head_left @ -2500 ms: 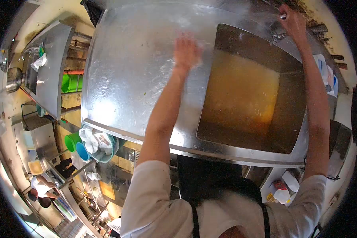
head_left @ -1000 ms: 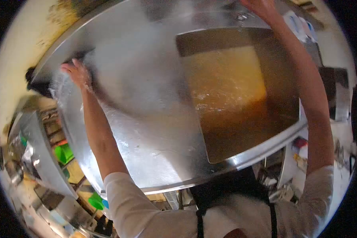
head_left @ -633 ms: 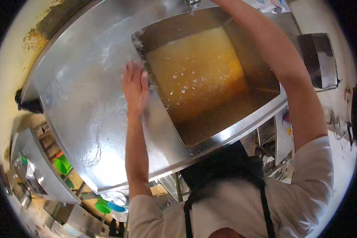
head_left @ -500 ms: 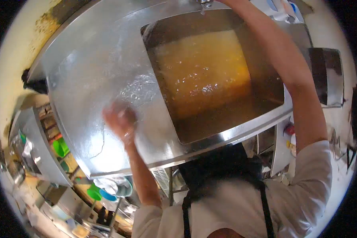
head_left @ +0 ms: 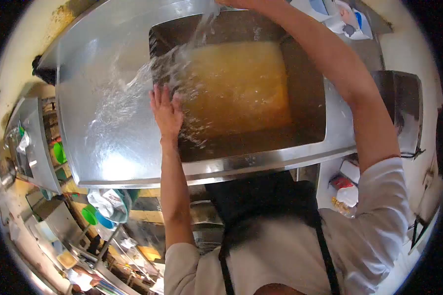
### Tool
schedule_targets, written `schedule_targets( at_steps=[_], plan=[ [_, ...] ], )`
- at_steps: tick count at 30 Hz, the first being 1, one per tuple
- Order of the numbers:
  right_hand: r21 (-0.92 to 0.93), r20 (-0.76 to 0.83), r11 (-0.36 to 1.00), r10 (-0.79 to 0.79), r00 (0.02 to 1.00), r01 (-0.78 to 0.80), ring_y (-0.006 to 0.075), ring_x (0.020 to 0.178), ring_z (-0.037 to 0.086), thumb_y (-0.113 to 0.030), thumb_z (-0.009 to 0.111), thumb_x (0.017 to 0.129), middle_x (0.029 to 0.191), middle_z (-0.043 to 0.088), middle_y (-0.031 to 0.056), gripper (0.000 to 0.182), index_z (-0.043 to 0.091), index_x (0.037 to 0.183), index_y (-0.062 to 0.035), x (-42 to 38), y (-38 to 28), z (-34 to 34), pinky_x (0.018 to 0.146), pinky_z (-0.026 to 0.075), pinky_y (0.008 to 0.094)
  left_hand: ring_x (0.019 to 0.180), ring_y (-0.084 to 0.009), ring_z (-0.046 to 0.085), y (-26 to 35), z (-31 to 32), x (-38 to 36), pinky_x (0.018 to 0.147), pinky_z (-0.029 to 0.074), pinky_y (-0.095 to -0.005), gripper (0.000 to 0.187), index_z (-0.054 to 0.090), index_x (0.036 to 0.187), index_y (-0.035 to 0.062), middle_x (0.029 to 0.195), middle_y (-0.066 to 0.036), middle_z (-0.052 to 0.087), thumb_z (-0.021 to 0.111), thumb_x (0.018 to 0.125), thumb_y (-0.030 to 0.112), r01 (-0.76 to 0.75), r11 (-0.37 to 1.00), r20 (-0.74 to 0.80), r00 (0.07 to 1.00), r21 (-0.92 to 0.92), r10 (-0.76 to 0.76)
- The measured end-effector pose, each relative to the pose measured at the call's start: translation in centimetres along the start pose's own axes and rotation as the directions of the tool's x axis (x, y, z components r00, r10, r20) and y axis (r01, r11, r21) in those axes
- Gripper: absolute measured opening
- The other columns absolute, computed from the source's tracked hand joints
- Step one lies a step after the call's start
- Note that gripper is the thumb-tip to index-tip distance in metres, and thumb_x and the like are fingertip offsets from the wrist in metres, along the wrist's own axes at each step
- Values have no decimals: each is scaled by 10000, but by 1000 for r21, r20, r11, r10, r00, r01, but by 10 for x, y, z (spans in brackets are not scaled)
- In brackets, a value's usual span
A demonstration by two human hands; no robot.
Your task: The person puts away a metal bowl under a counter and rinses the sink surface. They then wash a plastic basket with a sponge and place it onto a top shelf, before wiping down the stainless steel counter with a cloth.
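**Water fanned across the steel beside the basin**

The steel counter carried a broader splash left of the basin than a moment earlier. Brownish-yellow liquid lay inside the basin. My left hand, open with fingers spread, had moved in to the basin's left edge. My right hand, beyond the basin's far edge, was mostly cut off; I couldn't tell its grip. A side table stood well left of the basin, green and blue tubs below-left.

2 bare arms are reaching forward. The left hand is spreading its fingers; the right hand is showing only partly.
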State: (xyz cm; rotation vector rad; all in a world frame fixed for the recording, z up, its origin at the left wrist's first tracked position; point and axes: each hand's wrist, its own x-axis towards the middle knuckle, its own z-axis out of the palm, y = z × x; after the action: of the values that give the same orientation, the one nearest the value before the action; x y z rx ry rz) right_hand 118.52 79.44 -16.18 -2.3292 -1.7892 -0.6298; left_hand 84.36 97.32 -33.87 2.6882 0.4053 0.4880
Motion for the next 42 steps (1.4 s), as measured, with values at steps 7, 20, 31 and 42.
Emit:
schedule_targets(
  at_steps=[7,20,31,42],
  plan=[
    [326,-478,784,618,624,-528,316,992,582,-239,622,855,1087,595,163,348,521,1117,-33,-120,-47,21,819,476,406,1350,-478,243,-99,-63,-101,1080,203,-586,608,378,1398,17,1466,-232,323,386,976,454,592,783,-289,796,189,-532],
    [57,670,680,517,532,-731,305,1164,504,-266,574,888,1284,515,157,453,490,1290,-75,-315,-258,348,979,420,425,1417,-430,108,-89,-57,-94,1122,94,-575,715,229,1467,3,1540,-203,177,363,956,484,760,552,-228,637,343,-736],
    [189,835,623,305,458,-759,289,1108,519,-242,559,899,1222,537,145,395,516,1248,-63,-336,-233,386,950,426,413,1398,-488,94,-96,-52,-90,1122,69,-594,726,217,1440,-58,1525,-260,148,362,947,454,744,524,-255,648,415,-717],
    [185,895,311,337,290,-932,274,1053,535,-217,545,909,1160,559,133,340,541,1207,-51,-355,-211,374,920,432,401,1389,-506,79,-59,-63,-107,1110,72,-614,747,224,1430,-66,1512,-280,153,397,927,458,766,588,-263,642,260,-720]
  ],
)
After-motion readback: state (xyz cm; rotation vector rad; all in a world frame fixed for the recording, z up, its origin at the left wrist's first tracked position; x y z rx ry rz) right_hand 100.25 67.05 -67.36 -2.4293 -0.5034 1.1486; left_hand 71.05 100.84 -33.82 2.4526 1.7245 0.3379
